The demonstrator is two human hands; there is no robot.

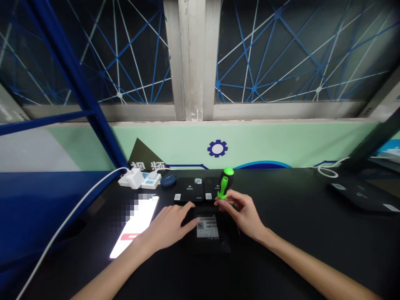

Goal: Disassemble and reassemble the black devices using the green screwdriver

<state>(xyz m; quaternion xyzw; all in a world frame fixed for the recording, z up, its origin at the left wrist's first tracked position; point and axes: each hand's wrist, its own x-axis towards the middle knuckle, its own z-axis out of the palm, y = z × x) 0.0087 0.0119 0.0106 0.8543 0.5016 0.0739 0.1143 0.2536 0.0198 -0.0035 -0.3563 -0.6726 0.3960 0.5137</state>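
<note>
A black box-like device (209,245) with a white printed label (207,227) lies on the black table in front of me. My left hand (171,225) rests on its left side, fingers stretched out and apart. My right hand (243,212) pinches a green and black screwdriver (225,183) low down, at the device's far right side. The screwdriver stands nearly upright with its handle on top; its tip is hidden behind my fingers. Just beyond my hands are two flat black boxes, a left one (187,191) and a right one (211,186), the right one partly covered by the screwdriver.
A lit phone (137,229) lies left of my left hand. Behind it sit a white power strip (151,181) with plugs and a dark blue rounded case (168,180). A white cable (62,233) runs down the left. Another black device (364,195) lies far right.
</note>
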